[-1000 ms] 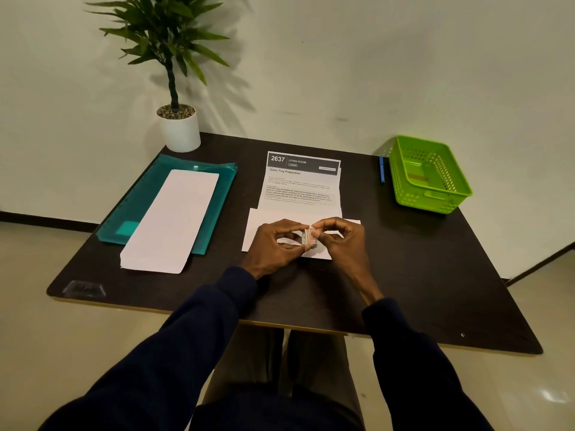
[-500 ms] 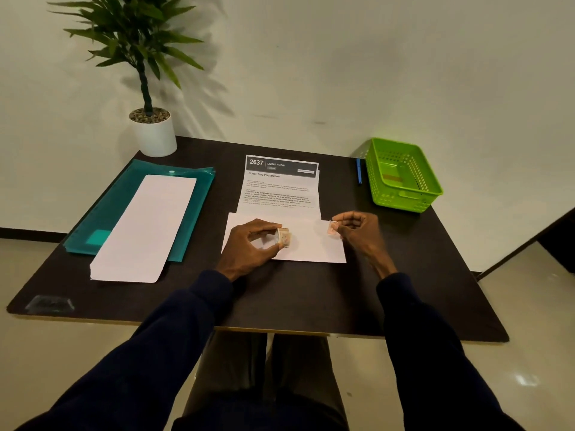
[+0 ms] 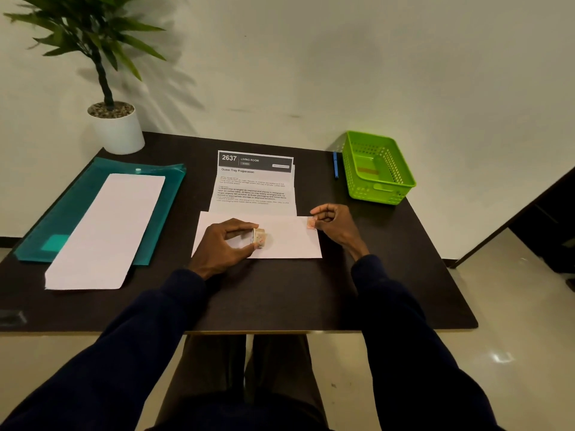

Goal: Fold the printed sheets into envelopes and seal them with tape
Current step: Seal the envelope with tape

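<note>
A white envelope lies flat in the middle of the dark table. A printed sheet headed "2637 Living Room" sticks out from under its far edge. My left hand rests on the envelope's left part and grips a small roll of patterned tape. My right hand pinches a short torn piece of tape at the envelope's upper right corner.
A stack of white envelopes lies on a teal plastic folder at the left. A potted plant stands at the back left. A green basket and a blue pen sit at the back right.
My hands, together over the roll a second ago, have parted. The right hand carried a torn tape piece to the envelope's right corner; the left hand kept the roll.
</note>
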